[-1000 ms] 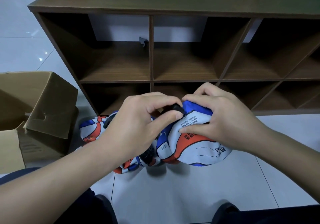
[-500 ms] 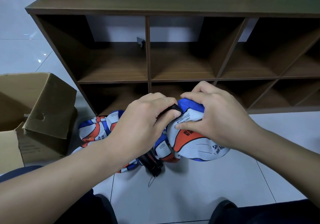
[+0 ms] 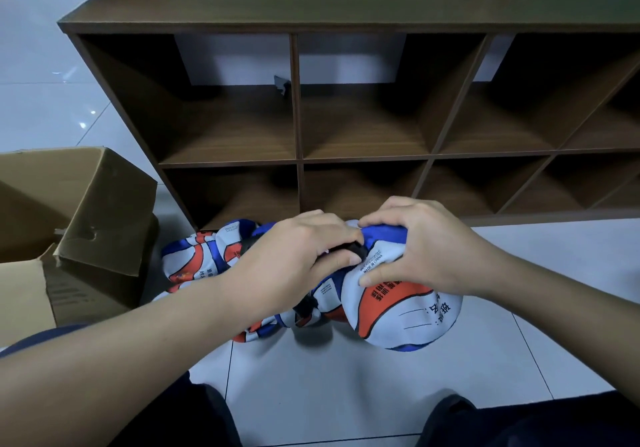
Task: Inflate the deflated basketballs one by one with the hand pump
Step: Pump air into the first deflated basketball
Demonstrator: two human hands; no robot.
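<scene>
A limp white, orange and blue basketball hangs above the floor, gripped at its top by my right hand. My left hand pinches the black end of the hand pump against the ball's top, beside the printed text. The pump's black body shows below my left wrist, mostly hidden. More deflated balls of the same pattern lie on the floor behind my left hand.
A dark wooden cubby shelf with open compartments stands right behind the balls. An open cardboard box sits at the left on the white tile floor. My knees fill the lower edge.
Both hands with the ball and pump have shifted slightly right and down. The pump's lower end, which hung in plain sight half a second ago, is now mostly hidden behind my left wrist.
</scene>
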